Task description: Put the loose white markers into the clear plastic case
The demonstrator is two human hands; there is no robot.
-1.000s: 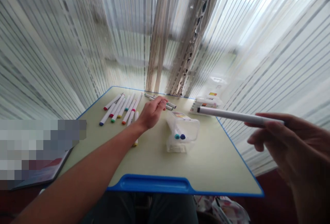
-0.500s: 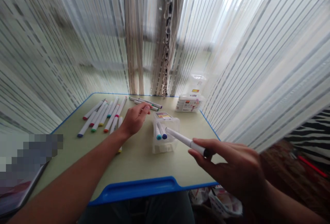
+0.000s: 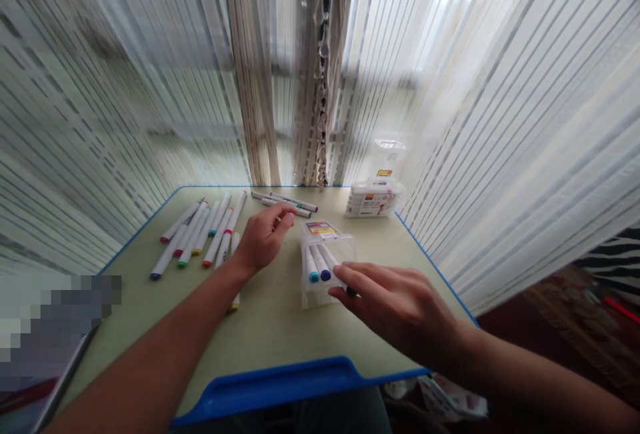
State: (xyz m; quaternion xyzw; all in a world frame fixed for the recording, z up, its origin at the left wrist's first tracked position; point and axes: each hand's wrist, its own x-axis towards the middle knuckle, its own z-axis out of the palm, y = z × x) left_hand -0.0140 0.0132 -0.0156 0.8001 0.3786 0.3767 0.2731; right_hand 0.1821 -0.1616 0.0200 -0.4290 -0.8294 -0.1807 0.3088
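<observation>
A clear plastic marker box [image 3: 327, 247] lies on its side mid-table, with a teal-capped and a blue-capped marker inside. My right hand [image 3: 395, 304] is at the box's open front, fingers pinched on a white marker with a black end [image 3: 340, 273] that reaches into the box. My left hand [image 3: 263, 237] rests on the table left of the box, fingers loosely curled, holding nothing that I can see. A row of several white markers with coloured caps [image 3: 200, 231] lies left of that hand.
The pale green table has a blue rim and a blue pen groove [image 3: 280, 387] at the near edge. Three markers [image 3: 285, 202] lie at the back. A second, closed marker box [image 3: 373, 199] stands at the back right. Striped curtains surround the table. A tablet lies at far left.
My right hand has brought the white marker down from the right and pushed it into the clear box. The left hand has hardly moved. The view has shifted.
</observation>
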